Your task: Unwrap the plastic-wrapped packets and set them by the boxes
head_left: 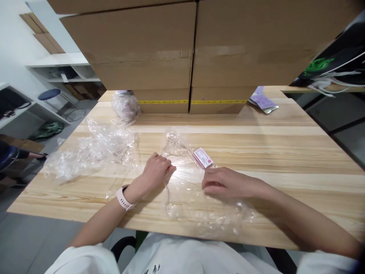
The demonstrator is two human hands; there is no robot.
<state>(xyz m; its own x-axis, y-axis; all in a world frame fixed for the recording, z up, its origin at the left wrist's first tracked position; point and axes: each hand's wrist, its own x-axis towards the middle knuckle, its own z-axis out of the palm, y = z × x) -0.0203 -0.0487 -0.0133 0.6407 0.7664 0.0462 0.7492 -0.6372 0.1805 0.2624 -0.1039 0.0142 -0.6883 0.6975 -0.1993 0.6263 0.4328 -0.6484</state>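
A clear plastic bag (189, 196) lies spread on the wooden table between my two hands. My left hand (158, 169), with a pale watch strap at the wrist, is closed at the bag's left edge, fingers pinching the film. On the other side my right hand (221, 182) has its fingers curled down on the bag's right edge. Just beyond those fingertips sits a small white and red box (203, 158), lying at the bag's upper right part. Whether the box is inside the film or on it, I cannot tell.
Crumpled clear plastic bags (97, 152) cover the table's left side. A plastic-wrapped bundle (125, 105) stands behind them. Large stacked cardboard boxes (159, 49) block the back. A purple packet (264, 101) lies at the back right, with white cables (330, 82) beyond.
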